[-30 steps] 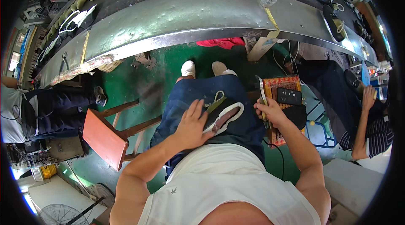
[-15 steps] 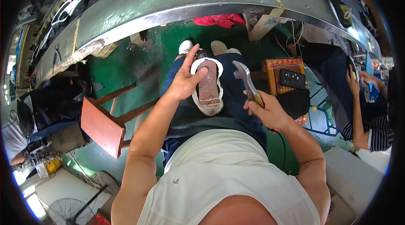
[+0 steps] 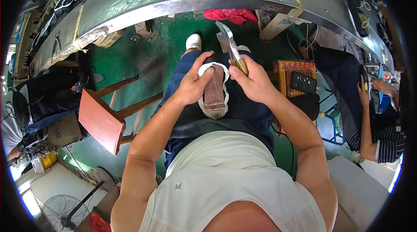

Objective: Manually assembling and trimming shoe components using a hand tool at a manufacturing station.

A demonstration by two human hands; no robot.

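On my lap lies a shoe upper on its last (image 3: 214, 112), sole side up. A brown insole (image 3: 214, 89) shows inside its gathered white edge. My left hand (image 3: 194, 82) is closed around the shoe's left side near the far end, thumb pressed on the insole. My right hand (image 3: 255, 80) grips the yellowish handle of a pair of metal lasting pincers (image 3: 226, 40). Their curved head points up and away, with a hammer-like stub on its left side. The pincers are over the shoe's far right side; whether they touch it I cannot tell.
A long metal-edged workbench (image 3: 195, 3) crosses ahead of me. At left stands a reddish stool (image 3: 102, 119). To the right, a black phone (image 3: 304, 83) rests on a woven seat (image 3: 286, 69). A co-worker's arms (image 3: 367, 114) are at far right; a fan (image 3: 65, 214) stands lower left.
My right hand has moved left and away from me, bringing the pincers from beside my right thigh to the shoe's far right side. My left hand still holds the shoe.
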